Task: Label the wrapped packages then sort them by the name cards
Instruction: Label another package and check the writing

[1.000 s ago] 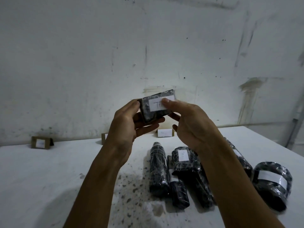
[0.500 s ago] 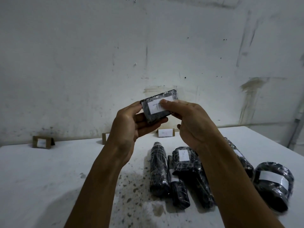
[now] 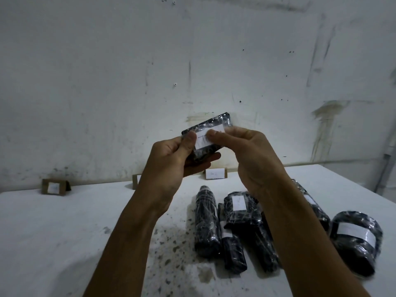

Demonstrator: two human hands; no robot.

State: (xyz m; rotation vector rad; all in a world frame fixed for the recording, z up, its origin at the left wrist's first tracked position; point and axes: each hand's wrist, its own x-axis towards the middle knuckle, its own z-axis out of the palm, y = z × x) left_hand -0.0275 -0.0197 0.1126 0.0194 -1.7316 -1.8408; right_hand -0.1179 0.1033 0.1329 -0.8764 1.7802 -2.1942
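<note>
A flat black wrapped package with a white label is held up above the table. My left hand grips it from below and the left, thumb on the label's left end. My right hand holds its right side, thumb pressing on the label. Below lie several more black wrapped packages: a bottle-shaped one, a labelled one, a round one with a white label at the far right. Three folded name cards stand by the wall: left, middle partly hidden by my arm, right.
The white table has dark speckled stains near its middle front. A stained white wall rises right behind it. The table's right corner lies near a pipe at the far right.
The package has tilted and dropped slightly toward me. My left thumb has come onto the label's left end, and my right thumb has slid along the label toward the left.
</note>
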